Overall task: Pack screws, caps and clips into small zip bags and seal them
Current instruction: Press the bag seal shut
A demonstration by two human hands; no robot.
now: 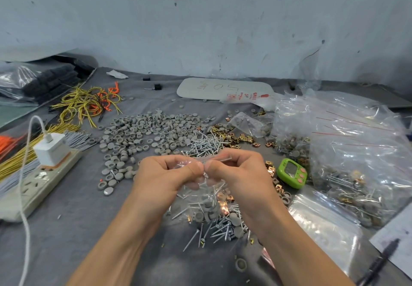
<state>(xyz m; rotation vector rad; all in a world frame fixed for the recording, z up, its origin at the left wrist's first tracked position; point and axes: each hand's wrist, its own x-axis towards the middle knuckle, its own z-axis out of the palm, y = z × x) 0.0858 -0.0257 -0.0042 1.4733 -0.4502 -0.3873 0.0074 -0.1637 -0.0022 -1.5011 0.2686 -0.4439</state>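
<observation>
Both hands were pinching that little zip bag (204, 193) at the top. Left hand (163, 174) and right hand (239, 172) had thumbs nearly touching, with screws and caps inside.

Grey table (78, 230). Holds heaps of caps (142, 134), screws (205, 145) and clips (231, 137) mid-table; wires (87, 104) and power strip (33, 187) left; timer (292, 173), bags (356, 147), pen (376, 265) right.

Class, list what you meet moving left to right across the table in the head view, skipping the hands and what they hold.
Power strip → pile of grey caps → green timer → large clear bag of filled packs.
</observation>
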